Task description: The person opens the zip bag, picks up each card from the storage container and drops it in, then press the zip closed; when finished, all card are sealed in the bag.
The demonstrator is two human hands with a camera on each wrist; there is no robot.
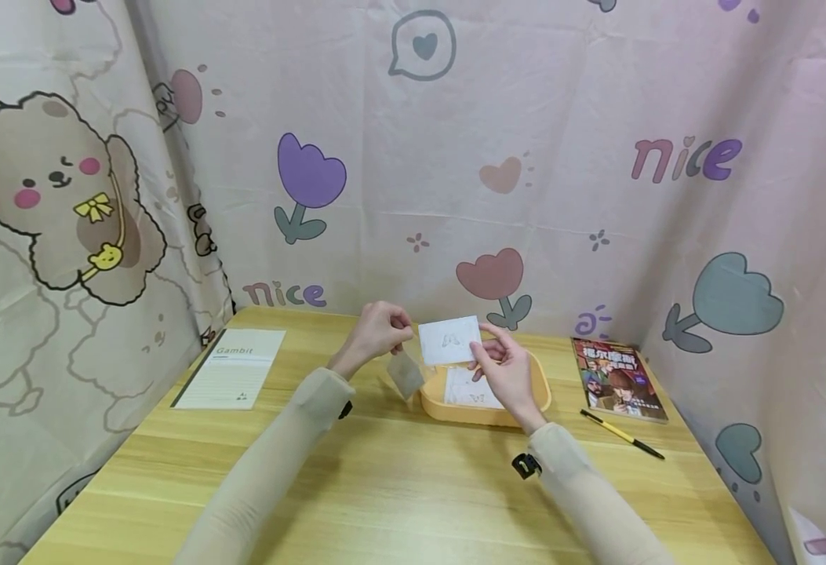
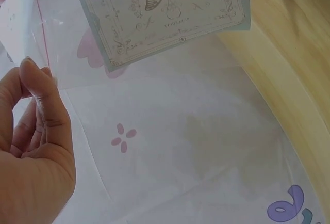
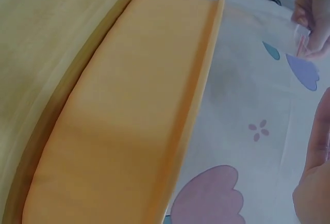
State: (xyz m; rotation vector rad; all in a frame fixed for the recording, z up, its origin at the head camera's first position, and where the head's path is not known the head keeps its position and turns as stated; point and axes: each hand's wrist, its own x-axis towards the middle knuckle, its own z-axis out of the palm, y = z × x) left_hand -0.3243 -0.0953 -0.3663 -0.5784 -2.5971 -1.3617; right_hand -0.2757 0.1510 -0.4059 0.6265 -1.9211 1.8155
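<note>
My left hand [image 1: 382, 329] pinches the top of a clear zip bag [image 2: 42, 33], whose red seal line shows in the left wrist view. A butterfly-printed card [image 2: 170, 17] appears to hang inside that bag. Just to the right, my right hand [image 1: 510, 373] holds a white card [image 1: 449, 340] with a small grey drawing between thumb and fingers. Below both hands stands a yellow-orange basket [image 1: 486, 414], with another printed white card or packet [image 1: 471, 389] in it. The right wrist view catches the basket's side wall [image 3: 124, 100] and part of each hand.
A Gambit notebook [image 1: 232, 369] lies at the table's left. On the right are a comic-style book [image 1: 619, 380] and a yellow and black pen [image 1: 622, 434]. Patterned curtains [image 1: 398, 157] stand close behind and beside the wooden table [image 1: 413, 494].
</note>
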